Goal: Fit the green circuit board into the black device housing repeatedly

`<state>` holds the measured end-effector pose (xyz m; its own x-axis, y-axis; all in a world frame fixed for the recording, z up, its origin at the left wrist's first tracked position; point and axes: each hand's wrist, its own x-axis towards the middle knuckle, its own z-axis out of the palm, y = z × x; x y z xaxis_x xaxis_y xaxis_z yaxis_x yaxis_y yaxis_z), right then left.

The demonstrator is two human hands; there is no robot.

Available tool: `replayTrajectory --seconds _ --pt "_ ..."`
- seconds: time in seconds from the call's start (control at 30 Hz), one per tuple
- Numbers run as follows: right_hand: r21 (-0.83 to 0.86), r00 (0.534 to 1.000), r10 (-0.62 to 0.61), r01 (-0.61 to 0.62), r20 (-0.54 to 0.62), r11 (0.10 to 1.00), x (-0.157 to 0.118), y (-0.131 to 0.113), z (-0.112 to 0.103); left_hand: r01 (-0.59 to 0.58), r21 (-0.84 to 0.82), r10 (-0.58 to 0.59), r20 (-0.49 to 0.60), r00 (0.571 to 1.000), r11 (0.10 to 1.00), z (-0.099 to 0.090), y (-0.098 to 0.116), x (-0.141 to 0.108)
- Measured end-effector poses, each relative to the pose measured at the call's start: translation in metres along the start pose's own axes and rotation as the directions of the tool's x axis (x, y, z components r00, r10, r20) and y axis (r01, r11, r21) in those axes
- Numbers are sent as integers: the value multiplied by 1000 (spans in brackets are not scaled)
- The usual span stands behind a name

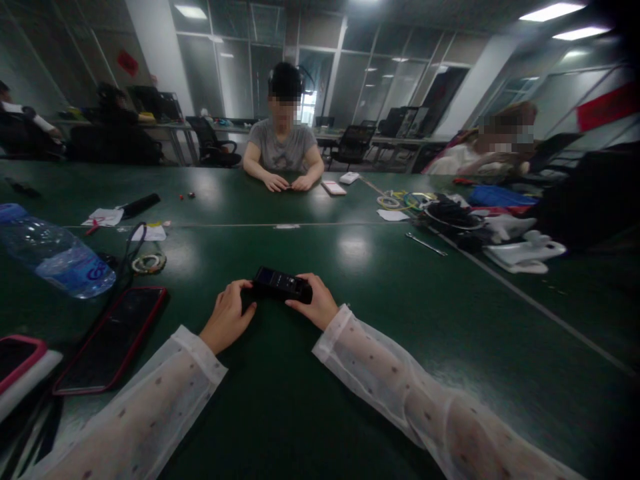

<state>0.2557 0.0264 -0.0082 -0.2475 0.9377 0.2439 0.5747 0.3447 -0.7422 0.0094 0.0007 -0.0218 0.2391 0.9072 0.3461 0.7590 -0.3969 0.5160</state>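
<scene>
A small black handheld device (281, 283) with a dark screen and small buttons is held just over the green table, in front of me. My right hand (316, 301) grips its right end between thumb and fingers. At the other end, my left hand (231, 313) has its fingertips against the device's left edge, with the thumb bent below. Sheer white dotted sleeves cover both forearms. The device's underside is hidden.
Left of me lie a water bottle (65, 257), a red-edged phone (113, 340), a pink-edged phone (20, 360) and a bracelet-like ring (149, 263). A wrench (426, 244) and a pile of cables and gloves (523, 250) lie right. Across sits a person (284, 143), hands on the table.
</scene>
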Motion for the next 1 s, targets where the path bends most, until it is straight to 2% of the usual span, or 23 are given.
replayTrajectory --seconds 1.0 --pt "-11 999 4 -4 -45 1000 0 0 1 1 -9 -1 -1 1000 1000 1 -1 -1"
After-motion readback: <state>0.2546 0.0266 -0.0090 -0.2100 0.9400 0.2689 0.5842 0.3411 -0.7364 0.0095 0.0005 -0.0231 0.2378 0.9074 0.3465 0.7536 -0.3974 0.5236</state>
